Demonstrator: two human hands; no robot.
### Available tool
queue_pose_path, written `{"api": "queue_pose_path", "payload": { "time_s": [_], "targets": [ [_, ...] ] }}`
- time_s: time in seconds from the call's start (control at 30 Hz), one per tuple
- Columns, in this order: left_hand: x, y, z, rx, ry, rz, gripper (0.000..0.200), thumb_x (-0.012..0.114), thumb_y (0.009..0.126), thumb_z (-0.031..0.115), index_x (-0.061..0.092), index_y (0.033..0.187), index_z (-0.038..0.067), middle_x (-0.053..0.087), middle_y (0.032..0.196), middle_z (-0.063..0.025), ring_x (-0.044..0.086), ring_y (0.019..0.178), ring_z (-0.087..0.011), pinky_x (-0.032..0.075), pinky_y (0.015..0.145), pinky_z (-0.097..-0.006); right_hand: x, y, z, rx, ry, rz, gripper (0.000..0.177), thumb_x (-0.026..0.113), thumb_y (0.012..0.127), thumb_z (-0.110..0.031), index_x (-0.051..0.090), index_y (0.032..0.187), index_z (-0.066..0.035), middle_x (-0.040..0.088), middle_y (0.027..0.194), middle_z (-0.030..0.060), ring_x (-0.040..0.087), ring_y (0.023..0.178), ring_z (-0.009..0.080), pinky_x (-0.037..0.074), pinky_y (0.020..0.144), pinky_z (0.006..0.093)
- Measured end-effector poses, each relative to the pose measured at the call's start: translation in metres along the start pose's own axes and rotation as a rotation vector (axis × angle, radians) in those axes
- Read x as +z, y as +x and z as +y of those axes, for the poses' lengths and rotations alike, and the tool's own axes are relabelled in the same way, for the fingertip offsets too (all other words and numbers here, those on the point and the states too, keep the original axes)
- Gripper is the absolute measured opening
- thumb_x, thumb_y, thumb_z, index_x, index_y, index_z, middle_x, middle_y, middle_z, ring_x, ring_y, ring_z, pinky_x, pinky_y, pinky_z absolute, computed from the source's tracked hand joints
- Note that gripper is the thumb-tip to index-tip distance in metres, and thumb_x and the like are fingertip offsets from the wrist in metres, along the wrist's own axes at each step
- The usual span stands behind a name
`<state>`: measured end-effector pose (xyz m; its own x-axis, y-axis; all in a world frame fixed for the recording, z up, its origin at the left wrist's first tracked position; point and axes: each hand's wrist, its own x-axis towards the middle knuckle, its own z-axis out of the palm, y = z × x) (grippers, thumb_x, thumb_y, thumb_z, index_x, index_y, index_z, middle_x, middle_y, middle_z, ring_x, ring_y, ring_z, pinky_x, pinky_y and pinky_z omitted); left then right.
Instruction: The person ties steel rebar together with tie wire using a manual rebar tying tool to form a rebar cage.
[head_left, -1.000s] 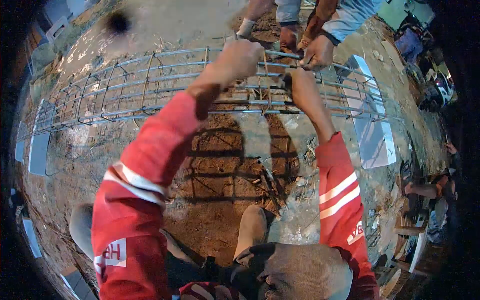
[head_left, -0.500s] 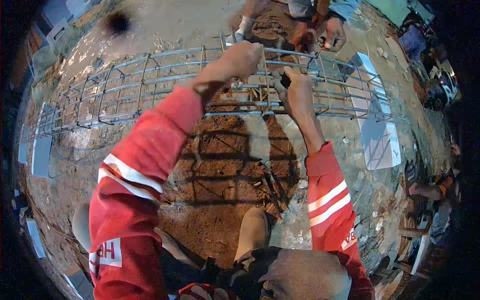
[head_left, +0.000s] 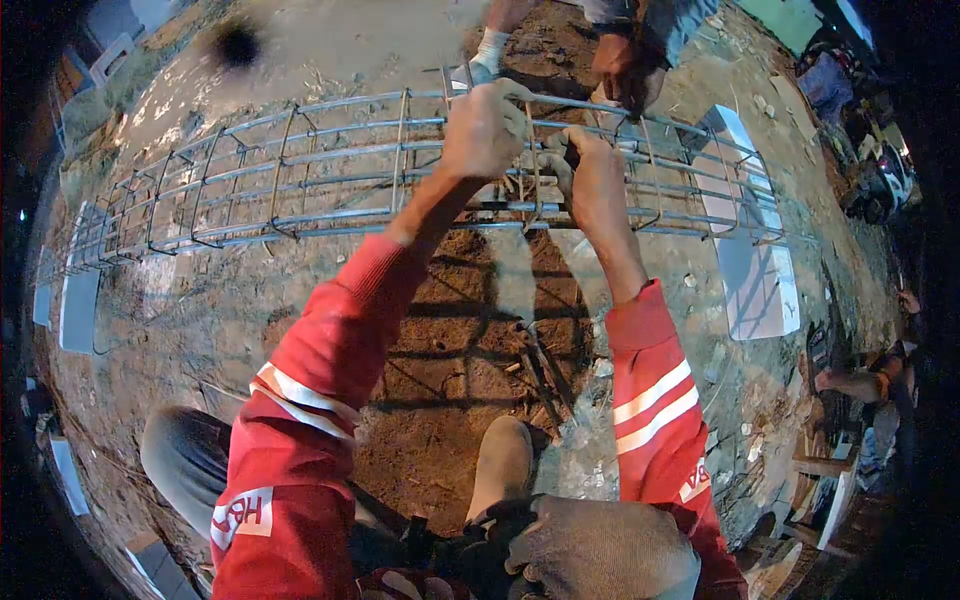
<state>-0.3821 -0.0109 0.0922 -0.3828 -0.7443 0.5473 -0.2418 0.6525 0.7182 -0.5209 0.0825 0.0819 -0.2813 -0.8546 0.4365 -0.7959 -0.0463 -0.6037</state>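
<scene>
A long cage of steel bars (head_left: pixel 345 156) with square stirrups lies across the view in front of me. My left hand (head_left: pixel 486 130) is at the cage's upper bars, beside a stirrup near the middle, its fingers closed; what they hold is hidden. Just right of that stirrup, my right hand (head_left: pixel 592 175) is closed around something dark, too small to make out, among the bars. Both arms wear red sleeves with white stripes.
Beyond the cage, a co-worker's hands (head_left: pixel 625 75) are at its far bars. A white block (head_left: pixel 748 280) stands under the right end, another (head_left: pixel 80 305) under the left. Reddish soil (head_left: pixel 430 350) lies below. Planks and people are at the far right.
My left hand has turned more upright, and its forearm has swung right. My right hand has barely moved. The co-worker's hands have come together and shifted left.
</scene>
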Motion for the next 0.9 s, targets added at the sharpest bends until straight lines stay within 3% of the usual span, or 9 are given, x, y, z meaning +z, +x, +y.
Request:
{"api": "queue_pose_path", "payload": {
  "time_s": [0.17, 0.3, 0.37, 0.4, 0.47, 0.5, 0.57, 0.7, 0.9],
  "targets": [
    [0.012, -0.003, -0.003, 0.047, -0.015, 0.026, 0.027, 0.057, 0.076, 0.000, 0.070, 0.100, 0.000, 0.068, 0.074, -0.0143, 0.064, 0.063, -0.0134, 0.052, 0.059, -0.0286, -0.001, -0.002, -0.005, 0.235, 0.473, 0.020, 0.017, 0.055, 0.089, -0.012, 0.063, 0.086, 0.002, 0.060, 0.070, 0.0056, 0.053, 0.065, 0.0102, 0.043, 0.058, 0.0295],
    [0.012, -0.007, 0.002, 0.041, 0.080, -0.003, 0.031, 0.060, 0.073, 0.001, 0.070, 0.103, 0.002, 0.070, 0.078, -0.0144, 0.068, 0.067, -0.0196, 0.055, 0.064, -0.0313, 0.002, -0.003, -0.006, 0.005, 0.504, 0.069, 0.023, 0.054, 0.091, -0.021, 0.064, 0.088, -0.001, 0.059, 0.070, 0.0010, 0.052, 0.063, 0.0099, 0.040, 0.055, 0.0279],
    [0.016, -0.009, -0.002, 0.034, 0.078, -0.009, 0.033, 0.061, 0.073, 0.001, 0.069, 0.105, 0.002, 0.070, 0.079, -0.0151, 0.070, 0.070, -0.0214, 0.055, 0.066, -0.0318, -0.005, 0.002, -0.009, 0.587, 0.893, -0.034, 0.016, 0.058, 0.088, -0.017, 0.065, 0.088, -0.003, 0.061, 0.071, 0.0019, 0.053, 0.062, 0.0121, 0.041, 0.055, 0.0293],
    [0.015, -0.010, -0.001, 0.020, 0.143, -0.101, 0.038, 0.062, 0.073, 0.003, 0.067, 0.110, 0.002, 0.071, 0.086, -0.0164, 0.070, 0.075, -0.0227, 0.056, 0.071, -0.0326, -0.003, 0.000, -0.005, 0.588, 0.887, -0.037, 0.016, 0.058, 0.088, -0.017, 0.065, 0.088, -0.003, 0.061, 0.071, 0.0019, 0.053, 0.062, 0.0121, 0.041, 0.055, 0.0293],
    [0.013, -0.017, 0.000, 0.000, 0.203, -0.194, 0.043, 0.063, 0.073, 0.005, 0.064, 0.116, 0.002, 0.071, 0.092, -0.0176, 0.071, 0.081, -0.0239, 0.056, 0.076, -0.0334, 0.002, -0.005, 0.001, 0.293, 0.553, 0.024, 0.013, 0.059, 0.087, -0.015, 0.064, 0.089, -0.003, 0.063, 0.074, 0.0062, 0.055, 0.061, 0.0167, 0.043, 0.056, 0.0326],
    [0.006, -0.022, 0.010, 0.029, 0.184, -0.157, 0.045, 0.067, 0.068, 0.005, 0.064, 0.112, 0.002, 0.068, 0.086, -0.0206, 0.068, 0.078, -0.0318, 0.055, 0.071, -0.0382, 0.003, -0.006, 0.003, 0.198, 0.438, 0.049, 0.012, 0.060, 0.087, -0.014, 0.063, 0.089, -0.002, 0.064, 0.075, 0.0077, 0.056, 0.061, 0.0183, 0.044, 0.056, 0.0337],
    [-0.004, -0.031, 0.022, 0.079, 0.160, -0.091, 0.048, 0.071, 0.063, 0.005, 0.062, 0.109, 0.001, 0.066, 0.079, -0.0233, 0.066, 0.076, -0.0399, 0.054, 0.067, -0.0434, -0.001, -0.005, 0.005, -0.317, -0.142, 0.142, 0.017, 0.053, 0.084, -0.003, 0.062, 0.099, -0.004, 0.064, 0.093, 0.0172, 0.062, 0.083, 0.0342, 0.047, 0.073, 0.0420],
    [0.006, -0.035, 0.012, 0.136, 0.131, -0.046, 0.054, 0.074, 0.061, 0.007, 0.055, 0.112, 0.000, 0.065, 0.078, -0.0226, 0.065, 0.078, -0.0406, 0.053, 0.069, -0.0451, -0.022, 0.019, -0.009, -0.539, -0.257, 0.008, 0.024, 0.055, 0.081, 0.001, 0.063, 0.103, -0.004, 0.063, 0.093, 0.0179, 0.061, 0.090, 0.0368, 0.048, 0.078, 0.0428],
    [0.010, -0.023, 0.003, 0.137, 0.122, -0.055, 0.066, 0.078, 0.060, 0.010, 0.046, 0.116, 0.000, 0.064, 0.078, -0.0214, 0.064, 0.080, -0.0409, 0.052, 0.071, -0.0470, -0.035, 0.011, -0.009, -0.454, -0.269, -0.047, 0.036, 0.056, 0.079, 0.004, 0.059, 0.113, -0.005, 0.059, 0.097, 0.0177, 0.060, 0.093, 0.0387, 0.048, 0.080, 0.0432]
  ]
}}
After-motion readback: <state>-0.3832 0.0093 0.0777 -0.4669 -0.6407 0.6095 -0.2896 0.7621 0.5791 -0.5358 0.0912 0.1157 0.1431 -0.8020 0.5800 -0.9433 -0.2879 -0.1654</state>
